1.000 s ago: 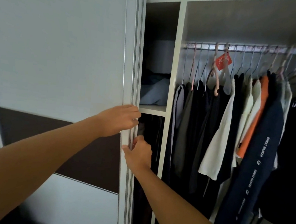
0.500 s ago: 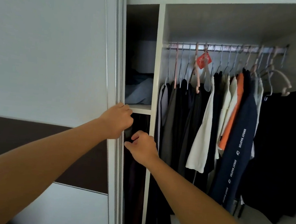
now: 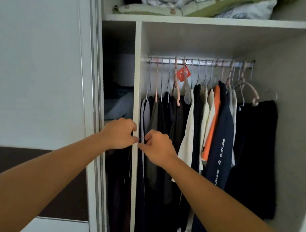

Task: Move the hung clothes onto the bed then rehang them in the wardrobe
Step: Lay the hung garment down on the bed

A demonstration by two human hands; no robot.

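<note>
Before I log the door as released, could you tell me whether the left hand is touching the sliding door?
Apart. The head view shows the left hand in front of the white divider, with a clear gap to the sliding door.

We see the rail (image 3: 200,62) at twelve o'clock with the hung clothes (image 3: 203,132) below it. The divider panel (image 3: 138,95) stands at their nine o'clock, the sliding door (image 3: 37,67) farther that way. Bedding (image 3: 206,3) lies on the top shelf (image 3: 210,20). Our left hand (image 3: 119,134) and right hand (image 3: 157,147) flank the divider.
</note>
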